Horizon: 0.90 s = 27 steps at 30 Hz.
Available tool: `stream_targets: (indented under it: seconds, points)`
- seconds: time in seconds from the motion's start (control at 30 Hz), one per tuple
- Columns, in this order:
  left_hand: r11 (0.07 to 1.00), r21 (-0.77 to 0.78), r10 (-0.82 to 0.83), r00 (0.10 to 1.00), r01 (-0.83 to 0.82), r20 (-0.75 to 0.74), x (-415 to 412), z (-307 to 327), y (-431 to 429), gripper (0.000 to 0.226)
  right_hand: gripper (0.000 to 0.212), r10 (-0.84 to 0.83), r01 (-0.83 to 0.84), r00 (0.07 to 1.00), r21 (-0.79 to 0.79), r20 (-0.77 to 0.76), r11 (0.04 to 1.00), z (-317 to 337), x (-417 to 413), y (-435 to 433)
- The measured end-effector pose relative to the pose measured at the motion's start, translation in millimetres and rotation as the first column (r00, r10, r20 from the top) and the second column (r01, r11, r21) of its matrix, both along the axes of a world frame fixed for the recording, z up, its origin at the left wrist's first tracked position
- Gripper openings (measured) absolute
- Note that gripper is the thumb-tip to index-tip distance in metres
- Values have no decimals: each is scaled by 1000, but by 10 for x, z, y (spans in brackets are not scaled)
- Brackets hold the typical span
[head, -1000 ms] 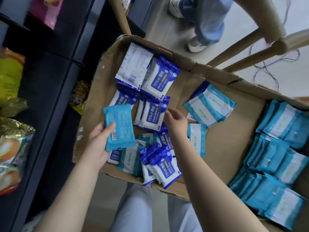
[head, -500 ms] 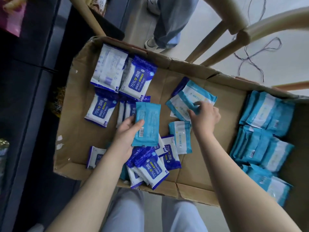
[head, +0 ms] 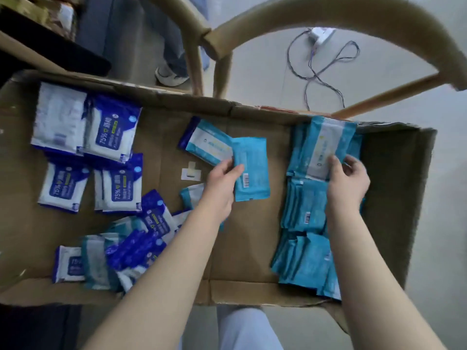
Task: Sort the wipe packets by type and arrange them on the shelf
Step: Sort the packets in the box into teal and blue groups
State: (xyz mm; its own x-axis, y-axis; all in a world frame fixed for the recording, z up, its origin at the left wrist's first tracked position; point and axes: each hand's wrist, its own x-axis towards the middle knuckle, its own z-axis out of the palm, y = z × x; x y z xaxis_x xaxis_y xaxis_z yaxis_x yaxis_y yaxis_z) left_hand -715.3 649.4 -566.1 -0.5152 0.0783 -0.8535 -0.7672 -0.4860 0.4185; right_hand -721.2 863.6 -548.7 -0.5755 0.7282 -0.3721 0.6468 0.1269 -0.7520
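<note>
Box [head: 255, 238], "75%" pkts [head: 121, 190], L hand [head: 221, 180], R hand [head: 347, 180] grip teal pkts [head: 254, 170]

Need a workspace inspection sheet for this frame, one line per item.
Surface: open cardboard box, flaps worn.
Job's things: dark blue packets left; light blue packets stacked right; mixed pile near left.
Clutter: white paper scrap on the cardboard.
Grips: left hand holds a barcode-up packet; right hand holds a label-up packet at the right stacks.
Cables: thin wires loose on the floor.
Surroundings: wooden chair; another person's shoe.
</note>
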Motion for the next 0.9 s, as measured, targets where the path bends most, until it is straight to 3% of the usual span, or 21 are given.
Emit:
stream_targets:
  seconds: [0.1,0.2,0.33,0.47,0.57,0.63,0.7,0.8,0.9]
  points:
    - [994,-29,-104,991,102,-85,-255,-29,657,22,29,-49,48,998,37,44,998,35,-24,579]
    - [961,-193,-224,966,198,-126,-460,-69,1184,20,26,-57,56,990,9,131,998,-72,-7,925]
    - [917,-370,-203,973,151,-106,-584,-197,1545,21,37,-12,-13,973,109,229,994,-209,-17,991]
    - [913,-283,-353,917,295,-185,-444,-195,1426,43,44,-38,5,987,210,156,978,-161,31,791]
    - [836,-296,-536,806,463,-252,-206,-52,1074,43,46,150,-160,987,345,54,925,-122,147,528]
    - [771,-404,-604,766,492,-221,-28,-12,688,38,39,315,-312,948,355,51,881,-104,163,257]
    - [699,-545,-614,780,464,-124,151,5,201,31,34,482,-474,874,324,61,819,-131,138,-62]
    - [602,-718,-493,870,348,8,425,-48,-494,23,39,692,-693,717,200,88,693,-205,-11,-573]
    - [461,-773,-463,861,436,209,647,-212,-882,50,54,793,-805,593,111,139,583,-328,-265,-1040]
